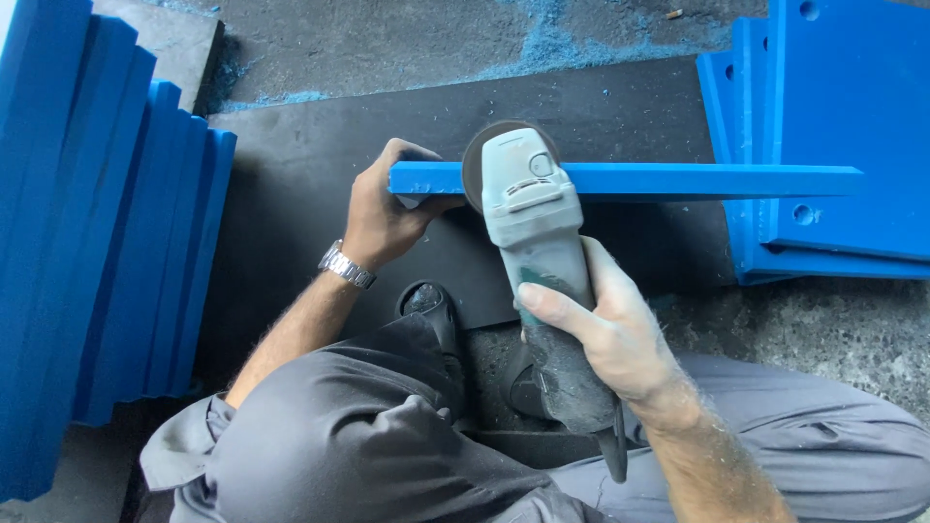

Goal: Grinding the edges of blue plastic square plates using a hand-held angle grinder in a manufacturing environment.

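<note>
A blue plastic panel (678,180) stands on edge across the middle of the view, its thin top edge facing me. My left hand (383,213) grips its left end, a metal watch on that wrist. My right hand (610,334) is wrapped around the body of a grey-green angle grinder (533,228). The grinder's dark round disc (477,160) lies against the panel's edge near the left end.
A stack of blue panels (107,242) leans at the left. More blue panels with holes (833,145) lie at the right. A black mat (310,155) covers the floor, with blue dust beyond it. My grey-trousered knees and a black sandal (426,300) are below.
</note>
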